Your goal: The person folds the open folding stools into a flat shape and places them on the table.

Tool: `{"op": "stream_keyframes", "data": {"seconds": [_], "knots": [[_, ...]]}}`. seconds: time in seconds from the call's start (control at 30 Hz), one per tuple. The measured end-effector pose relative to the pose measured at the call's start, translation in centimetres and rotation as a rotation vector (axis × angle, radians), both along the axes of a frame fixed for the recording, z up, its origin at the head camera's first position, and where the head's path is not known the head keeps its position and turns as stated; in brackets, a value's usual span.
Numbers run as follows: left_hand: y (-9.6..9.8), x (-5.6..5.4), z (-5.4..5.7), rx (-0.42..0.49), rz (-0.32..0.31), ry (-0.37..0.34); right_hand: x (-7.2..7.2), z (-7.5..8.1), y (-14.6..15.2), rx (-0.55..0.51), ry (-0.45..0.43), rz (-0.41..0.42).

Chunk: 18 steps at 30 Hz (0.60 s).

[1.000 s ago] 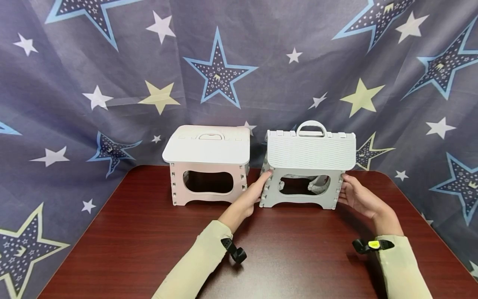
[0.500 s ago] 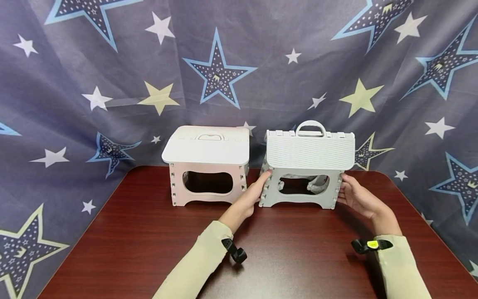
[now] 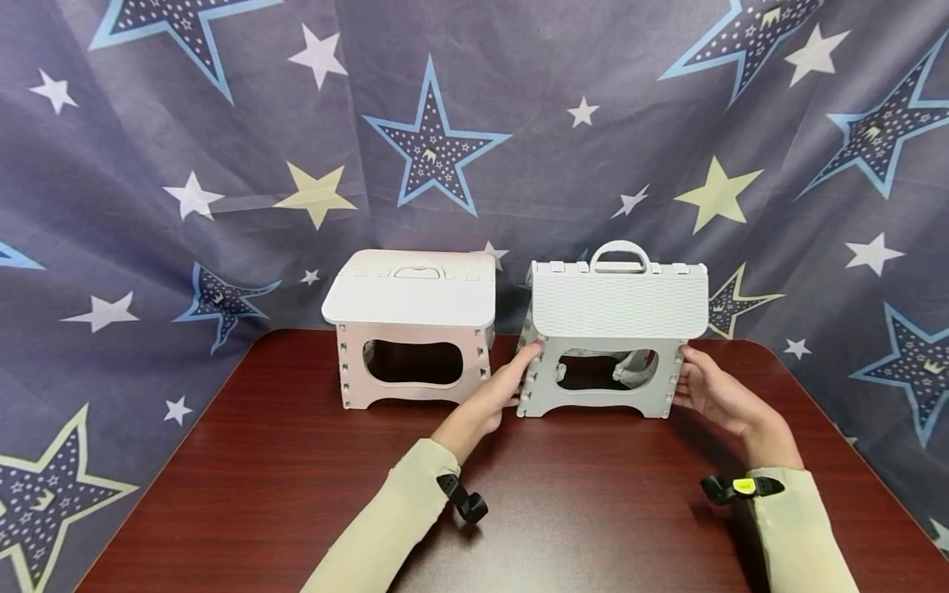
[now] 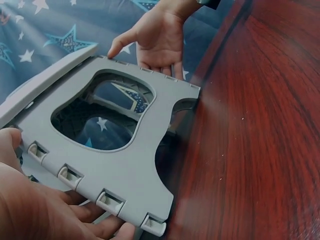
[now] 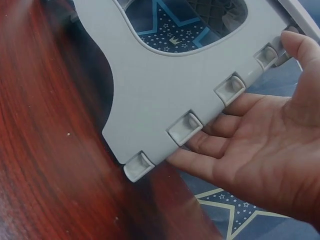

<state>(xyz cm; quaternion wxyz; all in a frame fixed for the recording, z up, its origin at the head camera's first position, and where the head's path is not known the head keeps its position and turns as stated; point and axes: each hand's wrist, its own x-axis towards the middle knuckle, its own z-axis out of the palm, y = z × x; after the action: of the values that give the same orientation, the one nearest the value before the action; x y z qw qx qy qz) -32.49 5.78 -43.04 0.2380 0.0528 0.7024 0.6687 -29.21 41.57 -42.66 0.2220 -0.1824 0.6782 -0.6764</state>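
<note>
A light grey folding step stool point(image 3: 602, 399) stands on the right of the table in the head view. Its woven-textured top panel point(image 3: 619, 305) slopes toward me, with the carry handle point(image 3: 621, 247) raised along the ridge. My left hand point(image 3: 495, 394) grips its left side; the thumb lies by the front hinge edge below the top, and the fingers point(image 4: 90, 212) pass behind the hinged edge. On the opposite side my right hand point(image 3: 721, 395) holds it likewise, thumb near the upper corner and fingers point(image 5: 210, 142) behind the hinges. Parts of those fingers are hidden by the stool.
A pale pink folding step stool point(image 3: 413, 395) with a white top stands unfolded just left of the grey one, near my left hand. Both stools rest on a dark red wooden table point(image 3: 296, 478). A star-patterned cloth point(image 3: 519, 107) hangs behind.
The grey folding step stool has shifted very slightly toward me and to the right, with both hands keeping their hold. The pink stool stays in place.
</note>
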Motion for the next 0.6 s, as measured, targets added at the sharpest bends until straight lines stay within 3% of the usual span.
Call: {"op": "stream_keyframes", "data": {"seconds": [0.27,0.6], "knots": [[-0.67,-0.41,0.28,-0.017,-0.057,0.018,-0.22,0.30,0.28,-0.073,-0.020,0.108],[-0.83,-0.27,0.23,-0.009,-0.069,0.001,-0.12,0.35,0.23,-0.053,-0.020,0.098]]}}
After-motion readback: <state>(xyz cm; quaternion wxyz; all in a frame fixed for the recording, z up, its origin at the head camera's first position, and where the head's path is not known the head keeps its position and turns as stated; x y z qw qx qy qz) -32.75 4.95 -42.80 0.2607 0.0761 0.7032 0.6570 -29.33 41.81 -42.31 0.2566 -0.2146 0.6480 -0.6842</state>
